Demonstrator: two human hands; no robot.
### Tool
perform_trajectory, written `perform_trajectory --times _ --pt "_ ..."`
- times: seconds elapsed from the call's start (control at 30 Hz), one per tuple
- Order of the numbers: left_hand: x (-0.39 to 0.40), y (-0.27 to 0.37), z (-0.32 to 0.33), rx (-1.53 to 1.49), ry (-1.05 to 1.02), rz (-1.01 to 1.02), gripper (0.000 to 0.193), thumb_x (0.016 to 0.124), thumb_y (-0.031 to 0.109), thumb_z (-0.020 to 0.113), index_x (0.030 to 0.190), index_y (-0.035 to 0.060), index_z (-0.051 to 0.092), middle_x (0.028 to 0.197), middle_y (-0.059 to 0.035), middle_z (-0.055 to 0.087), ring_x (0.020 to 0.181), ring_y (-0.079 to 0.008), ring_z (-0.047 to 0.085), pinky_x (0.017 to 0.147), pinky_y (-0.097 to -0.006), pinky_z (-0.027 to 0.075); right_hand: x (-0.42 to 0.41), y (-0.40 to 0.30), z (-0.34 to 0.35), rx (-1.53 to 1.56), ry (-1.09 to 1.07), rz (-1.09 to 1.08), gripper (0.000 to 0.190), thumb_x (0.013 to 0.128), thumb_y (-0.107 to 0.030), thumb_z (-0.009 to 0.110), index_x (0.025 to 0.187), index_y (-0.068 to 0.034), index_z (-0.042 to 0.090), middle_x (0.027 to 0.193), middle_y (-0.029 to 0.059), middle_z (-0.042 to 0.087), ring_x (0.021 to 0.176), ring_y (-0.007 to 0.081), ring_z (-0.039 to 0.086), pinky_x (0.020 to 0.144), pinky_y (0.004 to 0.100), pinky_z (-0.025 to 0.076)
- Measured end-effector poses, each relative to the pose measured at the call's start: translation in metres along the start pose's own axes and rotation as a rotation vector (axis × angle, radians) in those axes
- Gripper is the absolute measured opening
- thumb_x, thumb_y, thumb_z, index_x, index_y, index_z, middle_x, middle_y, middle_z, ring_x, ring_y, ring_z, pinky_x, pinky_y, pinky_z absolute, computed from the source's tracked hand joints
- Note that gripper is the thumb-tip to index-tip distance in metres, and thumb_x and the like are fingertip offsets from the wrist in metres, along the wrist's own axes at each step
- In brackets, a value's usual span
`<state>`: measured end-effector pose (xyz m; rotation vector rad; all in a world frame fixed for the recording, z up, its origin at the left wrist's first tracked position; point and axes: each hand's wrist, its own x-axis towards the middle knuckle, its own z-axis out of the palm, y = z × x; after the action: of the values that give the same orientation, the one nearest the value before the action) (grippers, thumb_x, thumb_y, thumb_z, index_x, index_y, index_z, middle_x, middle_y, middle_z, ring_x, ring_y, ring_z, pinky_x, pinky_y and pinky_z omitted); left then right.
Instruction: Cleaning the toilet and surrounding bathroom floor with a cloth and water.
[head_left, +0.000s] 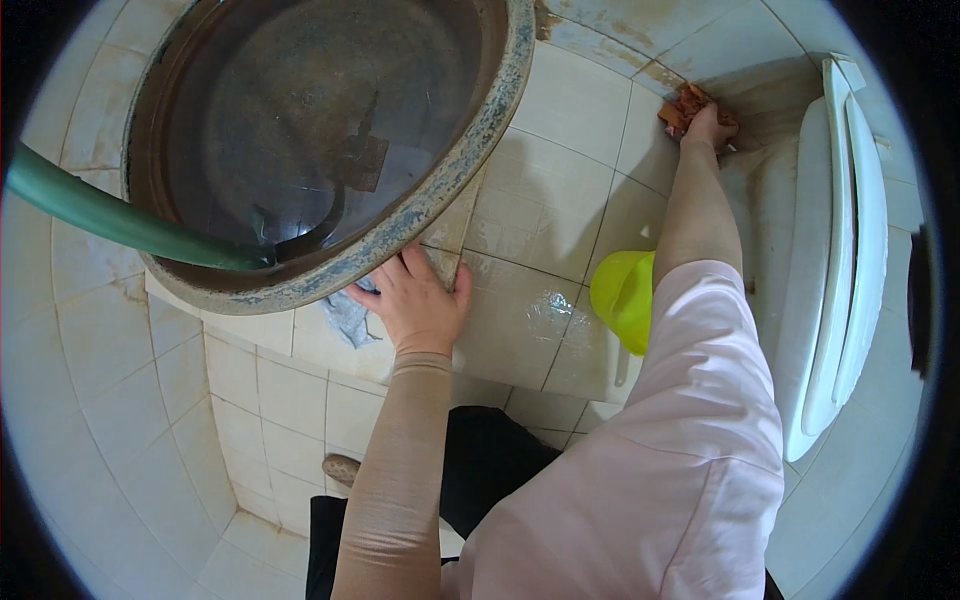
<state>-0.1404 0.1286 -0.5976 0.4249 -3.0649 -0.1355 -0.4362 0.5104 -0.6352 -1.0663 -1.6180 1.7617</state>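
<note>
At the far right, my right hand (709, 129) grips a crumpled orange-brown cloth (684, 109). The cloth is pressed into the stained corner between the tiled wall and the base of a white toilet (806, 247). My left hand (421, 300) rests with spread fingers on the edge of a tiled ledge, right under the rim of a large round water vat (480, 161). Its fingertips are partly hidden by that rim. Beside this hand lies a wet grey-blue rag (349, 319).
A green hose (135, 217) hangs over the vat's rim into the water. A yellow-green plastic dipper (622, 292) sits on the wet tiled floor (517, 315), partly behind my right arm. Brown stains mark the back wall (600, 34). My shoe (341, 469) shows lower left.
</note>
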Motion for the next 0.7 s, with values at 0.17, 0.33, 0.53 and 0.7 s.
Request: perform_trajectory --times 0.17,0.33,0.53,0.7 --pt "0.002 0.003 -0.004 -0.012 0.010 0.003 0.079 0.078 0.051 0.072 0.140 0.0093 0.048 0.150 -0.0181 0.040 0.146 -0.0355 0.033 0.113 -0.0704 0.012 -0.047 0.018 0.100 -0.523 0.296 -0.047 0.085 0.091 -0.033 0.061 0.157 -0.004 0.018 0.137 0.0416 0.041 0.126 0.0513 0.051 0.103 0.0533 0.050" --pt "0.001 0.004 -0.003 -0.033 0.040 0.022 0.080 0.077 0.048 0.074 0.141 0.0091 0.046 0.152 -0.0186 0.039 0.147 -0.0354 0.032 0.113 -0.0709 0.012 -0.137 0.083 0.192 -0.601 -0.069 -0.340 0.093 0.086 -0.034 0.071 0.150 0.009 0.020 0.146 0.0390 0.038 0.137 0.0486 0.041 0.116 0.0527 0.036" --pt "-0.001 0.005 -0.003 -0.038 0.072 0.070 0.081 0.080 0.049 0.073 0.144 0.0083 0.043 0.150 -0.0221 0.039 0.148 -0.0400 0.029 0.112 -0.0747 0.010 -0.101 0.093 0.161 -0.177 -0.449 -0.248 0.057 0.088 -0.022 0.072 0.136 -0.006 0.046 0.131 0.0207 0.058 0.116 0.0367 0.057 0.099 0.0531 0.046" --pt "0.000 0.010 -0.003 -0.042 0.142 0.089 0.077 0.087 0.055 0.068 0.143 0.0073 0.045 0.150 -0.0222 0.038 0.148 -0.0394 0.028 0.112 -0.0745 0.010 -0.130 0.062 0.171 0.316 -0.561 0.336 0.048 0.087 -0.030 0.074 0.124 -0.005 0.057 0.106 0.0112 0.068 0.084 0.0266 0.068 0.066 0.0456 0.056"
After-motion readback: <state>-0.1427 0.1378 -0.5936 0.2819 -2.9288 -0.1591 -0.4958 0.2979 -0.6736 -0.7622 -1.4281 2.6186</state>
